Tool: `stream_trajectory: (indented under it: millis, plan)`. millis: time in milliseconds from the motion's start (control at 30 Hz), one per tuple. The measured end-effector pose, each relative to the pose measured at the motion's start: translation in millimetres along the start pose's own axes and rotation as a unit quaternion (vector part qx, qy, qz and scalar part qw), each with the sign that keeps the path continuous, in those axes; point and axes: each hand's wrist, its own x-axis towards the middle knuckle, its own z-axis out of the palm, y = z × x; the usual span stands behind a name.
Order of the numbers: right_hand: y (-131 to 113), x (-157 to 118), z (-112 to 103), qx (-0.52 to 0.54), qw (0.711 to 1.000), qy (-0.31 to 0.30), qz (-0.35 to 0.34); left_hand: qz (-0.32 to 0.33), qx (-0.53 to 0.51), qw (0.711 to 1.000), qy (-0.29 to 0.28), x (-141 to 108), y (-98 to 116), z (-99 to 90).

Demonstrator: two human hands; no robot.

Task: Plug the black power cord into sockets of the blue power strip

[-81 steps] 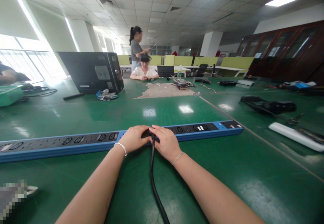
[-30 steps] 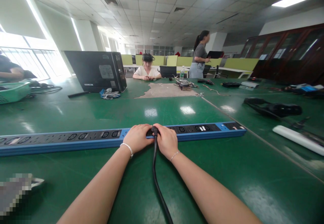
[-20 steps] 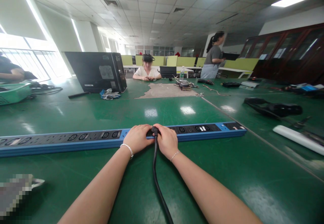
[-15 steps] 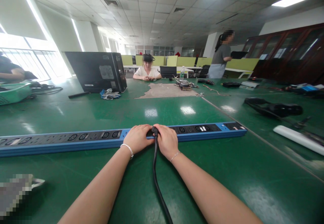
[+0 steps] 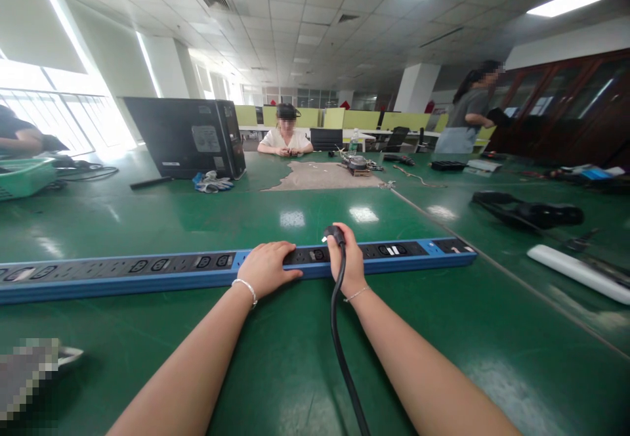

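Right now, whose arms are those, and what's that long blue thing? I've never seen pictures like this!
Those arms belong to a person, not a robot. The camera is worn on that person's head, looking forward and down. The long blue-and-black thing is a power strip, full of sockets for plugs. The left hand rests on it. The right hand holds a black plug, out of any socket, with its cord hanging down. The green table also holds gloves and a basket.
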Motion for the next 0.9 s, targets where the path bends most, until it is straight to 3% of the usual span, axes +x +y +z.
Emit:
stream_trajectory:
  millis: [133,333,567,800,900]
  plan:
    - [21.7,16.8,-38.1,-0.050,0.998,0.044,0.020,-0.002,-0.004,1.000,-0.002,0.4,-0.8,-0.1]
    - [54.7,30.2,-85.7,-0.091,0.996,0.008,0.019,-0.005,0.003,1.000,-0.007,0.0,-1.7,0.3]
    - [51.9,28.1,-86.1,-0.213,0.975,-0.049,0.030,0.004,0.005,1.000,0.001,0.0,-3.6,2.0]
    - [46.7,27.6,-82.8,-0.255,0.963,-0.079,-0.038,0.006,0.005,1.000,0.002,0.6,-3.5,1.8]
    - [44.9,26.0,-80.7,-0.262,0.961,-0.076,-0.034,0.009,0.005,1.000,0.000,0.9,-3.2,1.6]
